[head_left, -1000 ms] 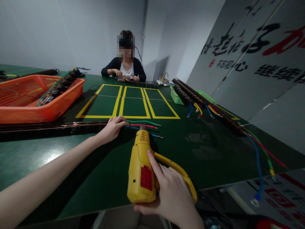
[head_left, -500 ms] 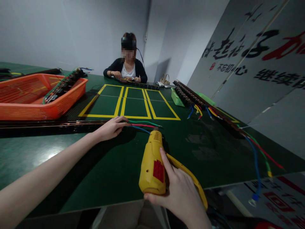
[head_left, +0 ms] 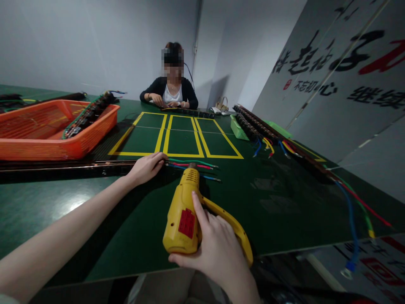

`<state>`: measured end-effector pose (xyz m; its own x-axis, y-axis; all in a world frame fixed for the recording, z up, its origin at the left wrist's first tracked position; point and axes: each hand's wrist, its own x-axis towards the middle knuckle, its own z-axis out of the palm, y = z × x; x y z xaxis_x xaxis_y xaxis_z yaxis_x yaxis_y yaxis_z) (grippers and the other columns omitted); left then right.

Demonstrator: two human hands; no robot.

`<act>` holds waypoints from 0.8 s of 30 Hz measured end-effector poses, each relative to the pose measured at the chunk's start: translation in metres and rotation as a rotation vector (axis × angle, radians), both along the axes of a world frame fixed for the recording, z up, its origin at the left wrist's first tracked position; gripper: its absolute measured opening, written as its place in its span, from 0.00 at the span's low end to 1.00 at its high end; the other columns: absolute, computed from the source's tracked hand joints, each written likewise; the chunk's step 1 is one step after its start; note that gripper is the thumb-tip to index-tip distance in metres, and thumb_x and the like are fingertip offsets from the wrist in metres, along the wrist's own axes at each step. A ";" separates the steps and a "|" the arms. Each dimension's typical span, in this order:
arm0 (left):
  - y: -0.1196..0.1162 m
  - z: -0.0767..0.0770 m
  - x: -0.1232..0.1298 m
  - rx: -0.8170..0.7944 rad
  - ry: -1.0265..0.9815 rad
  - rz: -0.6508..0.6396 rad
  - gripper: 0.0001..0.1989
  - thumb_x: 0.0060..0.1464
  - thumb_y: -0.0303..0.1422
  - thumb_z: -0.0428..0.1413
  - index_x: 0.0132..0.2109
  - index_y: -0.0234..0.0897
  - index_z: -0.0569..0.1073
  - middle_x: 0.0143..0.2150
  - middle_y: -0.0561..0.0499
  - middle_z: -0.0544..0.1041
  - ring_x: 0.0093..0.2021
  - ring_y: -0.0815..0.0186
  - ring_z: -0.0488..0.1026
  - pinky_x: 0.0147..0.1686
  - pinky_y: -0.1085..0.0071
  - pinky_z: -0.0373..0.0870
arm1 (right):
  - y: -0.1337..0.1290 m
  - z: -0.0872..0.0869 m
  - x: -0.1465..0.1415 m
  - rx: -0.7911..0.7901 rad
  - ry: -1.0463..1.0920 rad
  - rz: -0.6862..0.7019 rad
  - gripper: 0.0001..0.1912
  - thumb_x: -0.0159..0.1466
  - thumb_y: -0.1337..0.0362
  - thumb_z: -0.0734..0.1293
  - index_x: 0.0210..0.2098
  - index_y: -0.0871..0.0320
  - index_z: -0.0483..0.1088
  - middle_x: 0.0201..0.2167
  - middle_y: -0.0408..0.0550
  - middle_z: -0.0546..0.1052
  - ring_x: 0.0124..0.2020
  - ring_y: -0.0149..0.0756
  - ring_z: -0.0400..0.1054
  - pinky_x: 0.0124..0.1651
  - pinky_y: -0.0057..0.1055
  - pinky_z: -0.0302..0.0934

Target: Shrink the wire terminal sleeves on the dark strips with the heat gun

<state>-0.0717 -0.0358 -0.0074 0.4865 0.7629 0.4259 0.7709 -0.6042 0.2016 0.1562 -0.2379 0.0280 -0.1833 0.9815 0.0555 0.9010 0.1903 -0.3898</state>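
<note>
A yellow heat gun [head_left: 182,211] with a red label is gripped in my right hand [head_left: 218,253]. Its metal nozzle points away from me, right over the green, red and blue wires [head_left: 207,167]. My left hand [head_left: 148,168] is closed around the near end of those wires, where they leave a long dark strip-like assembly [head_left: 79,169] lying flat on the table. The wires' loose ends lie to the right of the nozzle. What is under my left fingers is mostly hidden.
An orange basket [head_left: 57,148] holding a wired assembly stands left. Yellow tape rectangles [head_left: 179,155] mark the green table [head_left: 284,228]. At right, more assemblies [head_left: 249,120] rest on a green basket [head_left: 238,128], with wires over the table edge. A co-worker [head_left: 171,93] sits opposite.
The heat gun has moved left along the wires, from their tips toward my left hand. The blue wire's end now shows to the right of the nozzle. My left hand keeps its hold.
</note>
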 end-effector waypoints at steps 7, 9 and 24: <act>0.001 -0.001 0.002 0.033 0.032 -0.004 0.14 0.62 0.35 0.38 0.45 0.39 0.67 0.45 0.48 0.73 0.44 0.61 0.72 0.41 0.67 0.68 | 0.005 -0.003 -0.021 -0.001 0.008 0.116 0.68 0.41 0.39 0.72 0.67 0.52 0.30 0.45 0.52 0.72 0.44 0.49 0.67 0.49 0.47 0.60; 0.000 -0.002 0.002 0.047 0.049 0.002 0.15 0.62 0.35 0.38 0.46 0.39 0.67 0.45 0.48 0.73 0.44 0.62 0.72 0.41 0.67 0.68 | 0.006 -0.003 -0.025 -0.016 0.010 0.132 0.68 0.40 0.38 0.72 0.67 0.53 0.31 0.46 0.53 0.72 0.44 0.50 0.67 0.50 0.49 0.59; -0.004 -0.003 -0.002 0.085 0.094 -0.042 0.17 0.64 0.36 0.37 0.51 0.39 0.67 0.50 0.46 0.72 0.49 0.60 0.70 0.48 0.62 0.67 | 0.002 -0.003 -0.007 0.029 0.002 0.138 0.68 0.40 0.33 0.69 0.68 0.51 0.32 0.46 0.50 0.72 0.44 0.49 0.67 0.49 0.47 0.60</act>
